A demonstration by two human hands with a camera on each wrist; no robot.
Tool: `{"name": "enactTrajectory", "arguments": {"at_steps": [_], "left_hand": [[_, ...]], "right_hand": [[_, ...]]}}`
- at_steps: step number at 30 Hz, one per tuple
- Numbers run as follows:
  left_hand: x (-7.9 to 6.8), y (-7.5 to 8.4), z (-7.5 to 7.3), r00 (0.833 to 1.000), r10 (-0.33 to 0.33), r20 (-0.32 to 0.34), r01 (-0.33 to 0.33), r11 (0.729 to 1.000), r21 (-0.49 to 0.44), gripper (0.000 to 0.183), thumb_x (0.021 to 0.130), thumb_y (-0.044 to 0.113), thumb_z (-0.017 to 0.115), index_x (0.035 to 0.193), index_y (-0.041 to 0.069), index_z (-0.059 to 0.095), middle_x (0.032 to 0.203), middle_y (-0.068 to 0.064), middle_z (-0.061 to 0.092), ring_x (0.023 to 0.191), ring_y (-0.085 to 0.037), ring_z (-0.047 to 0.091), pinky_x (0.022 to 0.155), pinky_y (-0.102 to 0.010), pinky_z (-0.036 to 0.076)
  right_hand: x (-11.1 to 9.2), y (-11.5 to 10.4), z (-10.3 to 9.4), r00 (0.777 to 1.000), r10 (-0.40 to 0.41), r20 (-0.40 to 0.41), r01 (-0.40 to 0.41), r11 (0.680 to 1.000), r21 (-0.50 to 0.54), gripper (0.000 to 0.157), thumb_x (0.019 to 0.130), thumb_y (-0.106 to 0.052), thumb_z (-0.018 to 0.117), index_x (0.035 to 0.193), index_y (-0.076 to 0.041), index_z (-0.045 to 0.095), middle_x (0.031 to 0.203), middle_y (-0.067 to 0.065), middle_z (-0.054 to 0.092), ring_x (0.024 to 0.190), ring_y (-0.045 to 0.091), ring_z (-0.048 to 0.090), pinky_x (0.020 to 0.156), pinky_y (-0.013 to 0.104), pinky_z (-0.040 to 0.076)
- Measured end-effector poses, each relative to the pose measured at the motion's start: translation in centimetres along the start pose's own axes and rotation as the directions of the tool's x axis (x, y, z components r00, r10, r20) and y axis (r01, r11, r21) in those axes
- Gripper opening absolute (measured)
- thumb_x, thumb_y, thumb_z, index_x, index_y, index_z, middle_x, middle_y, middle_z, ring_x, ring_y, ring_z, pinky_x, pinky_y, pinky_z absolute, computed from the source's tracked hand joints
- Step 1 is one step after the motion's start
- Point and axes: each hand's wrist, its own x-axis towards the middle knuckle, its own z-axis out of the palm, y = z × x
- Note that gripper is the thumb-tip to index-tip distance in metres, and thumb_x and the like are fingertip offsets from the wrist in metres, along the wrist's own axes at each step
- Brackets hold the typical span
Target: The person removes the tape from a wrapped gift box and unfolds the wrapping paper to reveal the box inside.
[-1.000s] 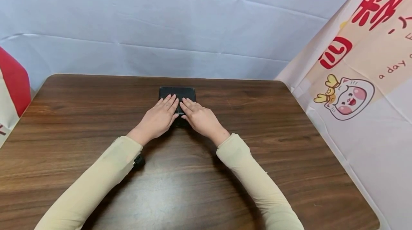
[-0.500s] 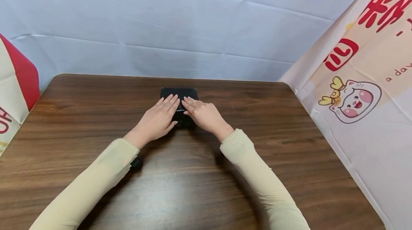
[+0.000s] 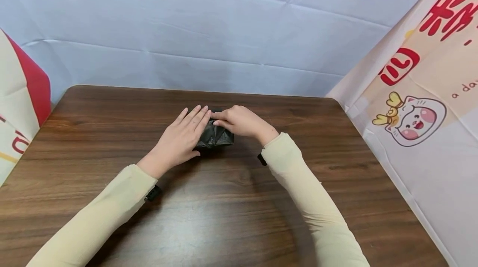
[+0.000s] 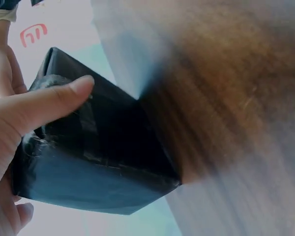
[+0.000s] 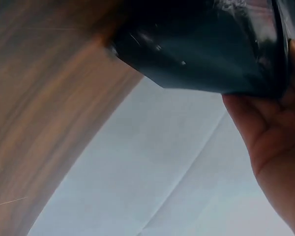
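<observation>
A small black box (image 3: 214,136), wrapped in shiny, creased plastic or tape, lies near the table's far side. My left hand (image 3: 181,134) rests along its left side with the fingers straight. In the left wrist view the thumb lies across one face of the box (image 4: 113,132). At the far right part, my right hand (image 3: 244,121) grips the box, index finger and thumb over it and the other fingers curled behind. The right wrist view shows this hand (image 5: 280,142) at a lower corner of the box (image 5: 201,59).
The brown wood-grain table (image 3: 224,200) has a far edge just behind the box. A white cloth backdrop (image 3: 224,30) hangs behind it, and a printed banner (image 3: 414,121) hangs at the right. Small dark devices (image 3: 153,193) sit under the wrists.
The right hand has gone from lying flat on the box to gripping its far right part. The box has turned, with its creased near face now showing. The left hand has shifted slightly left.
</observation>
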Motion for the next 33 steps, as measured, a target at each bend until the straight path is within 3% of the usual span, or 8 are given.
{"name": "enactTrajectory", "arguments": {"at_steps": [3,7,10,15,21,24,33], "left_hand": [[0.0,0.0,-0.1,0.999,0.011,-0.048,-0.012,0.999,-0.029,0.107,0.069,0.037,0.085,0.147,-0.006,0.025,0.151,-0.021,0.026,0.140,-0.033,0.021,0.113,-0.046,0.016],[0.0,0.0,-0.1,0.995,0.021,-0.100,-0.032,0.994,-0.101,0.096,0.074,0.031,0.081,0.145,-0.008,0.029,0.149,-0.022,0.031,0.137,-0.034,0.028,0.112,-0.047,0.021],[-0.1,-0.3,-0.2,0.994,0.013,-0.111,-0.027,0.991,-0.130,0.089,0.078,0.029,0.078,0.144,-0.007,0.030,0.149,-0.022,0.031,0.137,-0.034,0.028,0.111,-0.047,0.022],[-0.3,-0.9,-0.2,0.994,-0.001,-0.111,-0.014,0.991,-0.137,0.083,0.084,0.030,0.073,0.145,-0.006,0.029,0.150,-0.021,0.028,0.140,-0.033,0.023,0.112,-0.047,0.020],[-0.3,-1.4,0.1,0.992,0.005,-0.127,-0.021,0.992,-0.124,0.079,0.087,0.030,0.069,0.145,-0.006,0.030,0.151,-0.021,0.026,0.140,-0.033,0.020,0.112,-0.048,0.021],[-0.3,-1.7,0.3,0.990,0.009,-0.139,-0.030,0.989,-0.148,0.078,0.087,0.028,0.069,0.145,-0.006,0.030,0.151,-0.020,0.026,0.141,-0.033,0.018,0.112,-0.047,0.019],[-0.5,-2.1,-0.1,0.994,0.009,-0.107,-0.035,0.969,-0.243,0.066,0.091,0.025,0.064,0.143,-0.005,0.036,0.149,-0.020,0.032,0.139,-0.034,0.022,0.110,-0.052,0.021]], "right_hand": [[0.2,0.3,-0.6,0.999,0.021,0.028,-0.023,0.997,0.076,0.038,0.100,-0.024,0.050,0.133,-0.007,0.056,0.116,0.009,0.066,0.078,0.012,0.064,0.085,0.030,0.048],[0.1,0.5,-0.8,1.000,0.027,-0.005,-0.027,0.991,0.133,0.034,0.099,-0.022,0.051,0.129,-0.007,0.060,0.120,0.006,0.064,0.100,0.012,0.062,0.093,0.028,0.045],[-0.5,0.3,-0.5,0.996,0.006,-0.094,0.001,0.998,0.070,0.036,0.099,-0.023,0.051,0.131,-0.008,0.058,0.130,0.007,0.058,0.117,0.017,0.055,0.099,0.032,0.042],[-1.7,-0.6,0.6,0.968,-0.070,-0.242,0.036,0.989,-0.145,0.046,0.097,-0.029,0.055,0.136,-0.006,0.052,0.143,0.010,0.044,0.131,0.021,0.041,0.103,0.038,0.038],[-2.4,-1.0,2.6,0.941,-0.178,-0.289,0.074,0.939,-0.337,0.074,0.089,-0.042,0.064,0.143,0.002,0.038,0.149,0.017,0.033,0.140,0.025,0.023,0.114,0.036,0.017],[-2.2,-0.9,3.6,0.928,-0.193,-0.320,0.056,0.918,-0.392,0.080,0.086,-0.041,0.069,0.144,0.003,0.035,0.149,0.017,0.032,0.141,0.026,0.022,0.115,0.036,0.015],[-2.1,-1.0,4.2,0.918,-0.203,-0.339,0.050,0.911,-0.410,0.061,0.093,-0.030,0.061,0.142,0.001,0.040,0.146,0.015,0.039,0.137,0.024,0.031,0.113,0.034,0.020]]}}
